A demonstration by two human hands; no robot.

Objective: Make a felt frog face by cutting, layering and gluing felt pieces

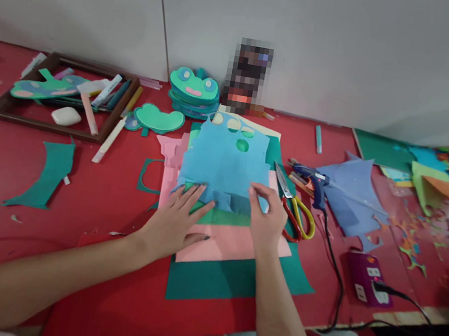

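A blue paper sheet (226, 159) with ragged edges and several round holes near its top lies on a stack of paper. My left hand (175, 217) rests open, fingers spread, across the lower left of that sheet. Over its lower right, my right hand (266, 215) pinches thumb and forefinger together; whatever is between them is hidden. Below the blue piece show a green sheet (225, 217), a pink sheet (216, 244) and a dark green sheet (209, 283). Scissors (293, 205) with red and yellow handles lie just right of the stack.
A glue gun (314, 183) trails its cord toward a purple power strip (361, 277) at right. Markers and a white eraser (66, 116) lie in a brown frame (42, 125). Frog-face cutouts (194, 91) are piled at the back. Paper scraps (413, 245) litter the right side.
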